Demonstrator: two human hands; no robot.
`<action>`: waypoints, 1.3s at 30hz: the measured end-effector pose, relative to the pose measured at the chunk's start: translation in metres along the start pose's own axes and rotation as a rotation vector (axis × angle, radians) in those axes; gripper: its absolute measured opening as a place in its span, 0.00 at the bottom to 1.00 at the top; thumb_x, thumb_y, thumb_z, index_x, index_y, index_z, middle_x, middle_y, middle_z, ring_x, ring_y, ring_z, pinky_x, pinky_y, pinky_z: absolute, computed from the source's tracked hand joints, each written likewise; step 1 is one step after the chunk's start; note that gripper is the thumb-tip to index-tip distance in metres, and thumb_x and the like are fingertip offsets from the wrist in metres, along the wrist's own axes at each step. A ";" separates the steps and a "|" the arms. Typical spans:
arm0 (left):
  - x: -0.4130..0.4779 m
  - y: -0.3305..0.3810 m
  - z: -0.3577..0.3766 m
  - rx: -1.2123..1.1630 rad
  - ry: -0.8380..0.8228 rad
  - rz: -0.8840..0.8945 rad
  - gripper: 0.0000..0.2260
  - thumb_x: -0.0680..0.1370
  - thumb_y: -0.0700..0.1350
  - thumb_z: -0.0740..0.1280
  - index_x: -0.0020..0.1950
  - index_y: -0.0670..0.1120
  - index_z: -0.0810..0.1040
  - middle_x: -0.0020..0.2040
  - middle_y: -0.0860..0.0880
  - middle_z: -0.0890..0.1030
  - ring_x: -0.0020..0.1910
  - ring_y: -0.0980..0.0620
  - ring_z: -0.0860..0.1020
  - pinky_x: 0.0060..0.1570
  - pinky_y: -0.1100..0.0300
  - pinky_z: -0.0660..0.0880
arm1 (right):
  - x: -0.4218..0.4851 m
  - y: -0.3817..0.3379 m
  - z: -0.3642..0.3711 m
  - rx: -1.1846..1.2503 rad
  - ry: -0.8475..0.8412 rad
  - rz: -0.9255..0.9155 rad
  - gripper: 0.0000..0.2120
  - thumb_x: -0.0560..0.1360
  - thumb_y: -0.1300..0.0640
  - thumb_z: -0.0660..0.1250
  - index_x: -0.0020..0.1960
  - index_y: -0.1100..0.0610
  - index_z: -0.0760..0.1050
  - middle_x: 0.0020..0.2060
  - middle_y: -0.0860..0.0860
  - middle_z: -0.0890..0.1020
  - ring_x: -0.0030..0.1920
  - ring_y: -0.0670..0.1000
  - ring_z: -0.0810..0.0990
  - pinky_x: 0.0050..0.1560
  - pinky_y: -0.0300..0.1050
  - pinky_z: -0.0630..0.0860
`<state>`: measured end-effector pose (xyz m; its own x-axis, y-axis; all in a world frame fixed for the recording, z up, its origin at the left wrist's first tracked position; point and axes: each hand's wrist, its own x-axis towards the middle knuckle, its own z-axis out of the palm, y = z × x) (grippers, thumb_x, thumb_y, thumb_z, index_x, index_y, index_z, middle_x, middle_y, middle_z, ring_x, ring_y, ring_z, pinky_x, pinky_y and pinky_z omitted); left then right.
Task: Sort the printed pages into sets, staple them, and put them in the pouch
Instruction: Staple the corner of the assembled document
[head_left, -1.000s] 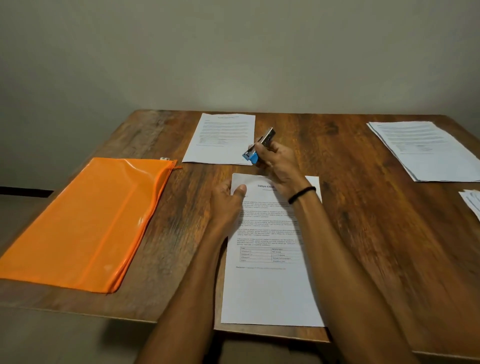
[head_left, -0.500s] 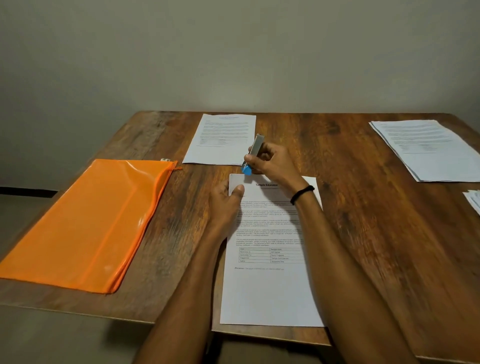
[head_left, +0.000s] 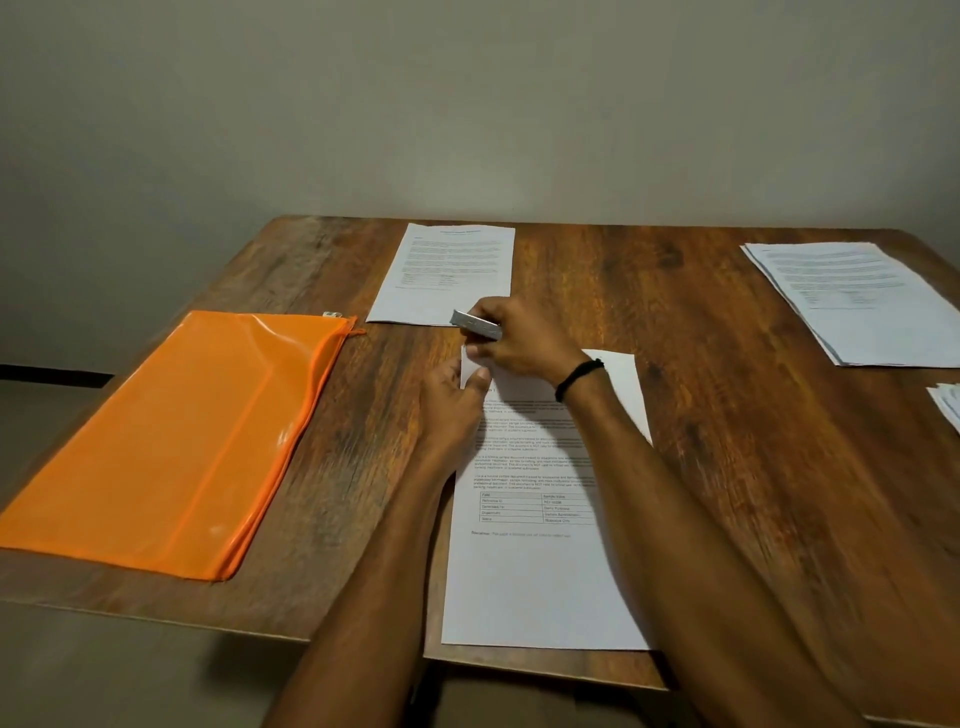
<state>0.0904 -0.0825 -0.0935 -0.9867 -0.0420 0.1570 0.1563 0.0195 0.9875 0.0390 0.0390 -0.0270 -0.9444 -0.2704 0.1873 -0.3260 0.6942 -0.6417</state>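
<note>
Head view, one moment.

- Near set of pages (head_left: 535, 582): lies on the wooden table (head_left: 753, 467) at 6 o'clock, its lower edge reaching the table's near edge. In its printed grid I can read "Reference ID", "Department" and "Status", and the bold line beneath looks like "Disclaimer". The body paragraphs are too small to read. The heading is hidden under the hands.
- Right hand (head_left: 524, 343): over the set's top left corner, fingers and thumb curled tight round a silver stapler (head_left: 475, 326). The stapler points toward 9 o'clock. Only its metal top shows, and the mouth and any contact with the paper are covered. There is a black wristband (head_left: 579, 378) at the wrist.
- Left hand (head_left: 452, 405): at the set's left edge, thumb laid on the corner of the top sheet. The other fingers are out of sight behind the knuckles, so I cannot tell whether it pinches the paper or only presses it.
- Orange pouch (head_left: 171, 441): flat at 9 o'clock, well apart from the set, with a pale zip tab (head_left: 331, 314) at its far corner. No label is visible.
- Single printed sheet (head_left: 452, 270): at 12 o'clock, text illegible, its near right corner hidden behind the stapler and right hand.
- Stack of pages (head_left: 862, 301): at 2 o'clock, cut by the frame edge, print blurred.
- More pages (head_left: 948, 405): at 3 o'clock, only a fanned corner in view.
</note>
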 end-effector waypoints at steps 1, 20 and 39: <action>0.000 0.000 0.000 -0.001 0.000 0.005 0.06 0.80 0.36 0.65 0.52 0.42 0.82 0.46 0.43 0.86 0.47 0.40 0.84 0.48 0.40 0.81 | 0.001 -0.001 -0.001 0.006 -0.001 0.002 0.09 0.71 0.59 0.77 0.49 0.57 0.80 0.46 0.50 0.85 0.47 0.50 0.82 0.49 0.48 0.80; 0.001 -0.002 0.002 0.052 -0.001 -0.058 0.08 0.81 0.37 0.66 0.57 0.39 0.81 0.47 0.47 0.86 0.45 0.52 0.85 0.42 0.59 0.81 | -0.007 -0.013 -0.022 1.179 0.347 0.398 0.12 0.81 0.46 0.66 0.55 0.55 0.76 0.42 0.51 0.82 0.37 0.45 0.76 0.38 0.40 0.73; 0.003 -0.003 0.004 0.009 0.034 -0.054 0.14 0.78 0.37 0.68 0.63 0.44 0.72 0.55 0.41 0.83 0.49 0.44 0.84 0.48 0.48 0.83 | -0.014 -0.004 -0.028 0.610 0.099 0.322 0.14 0.81 0.57 0.66 0.64 0.62 0.71 0.53 0.58 0.82 0.54 0.54 0.84 0.58 0.56 0.81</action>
<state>0.0866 -0.0783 -0.0955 -0.9916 -0.0766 0.1039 0.1022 0.0257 0.9944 0.0525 0.0588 -0.0062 -0.9989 -0.0312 -0.0343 0.0265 0.2234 -0.9744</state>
